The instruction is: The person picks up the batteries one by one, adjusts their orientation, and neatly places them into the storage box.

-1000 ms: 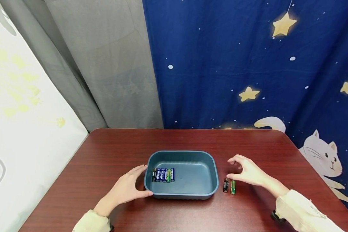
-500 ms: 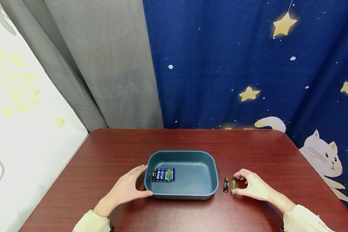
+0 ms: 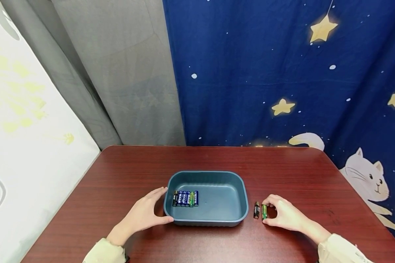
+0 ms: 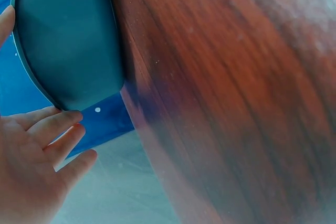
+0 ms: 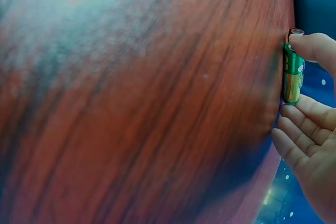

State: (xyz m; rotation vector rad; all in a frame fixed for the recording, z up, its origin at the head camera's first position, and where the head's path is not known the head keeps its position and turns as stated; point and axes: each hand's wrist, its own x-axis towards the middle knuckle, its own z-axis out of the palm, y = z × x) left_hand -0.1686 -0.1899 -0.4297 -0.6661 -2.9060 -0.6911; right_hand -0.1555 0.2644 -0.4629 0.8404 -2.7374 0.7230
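Observation:
A blue-grey plastic bin (image 3: 222, 201) sits mid-table with several batteries (image 3: 184, 199) in a row inside, toward its left side. My left hand (image 3: 145, 212) rests against the bin's left end, thumb at the near corner and fairly straight fingers at the far one. To the right of the bin, my right hand (image 3: 285, 216) pinches a green battery (image 3: 264, 211) end to end between thumb and fingers. That green battery (image 5: 292, 74) stands out clearly in the right wrist view. Beside it on the table lies a black battery (image 3: 256, 210), mostly hidden in the right wrist view.
The reddish-brown wooden table (image 3: 135, 160) carries all of these. Behind it hang a grey curtain (image 3: 125, 73) and a blue curtain (image 3: 237, 73) with stars. A white sheet (image 3: 29, 146) borders the left side.
My right hand has moved from above the black battery over to the green one, and its thumb and fingers have closed on it. The left hand and bin stay put.

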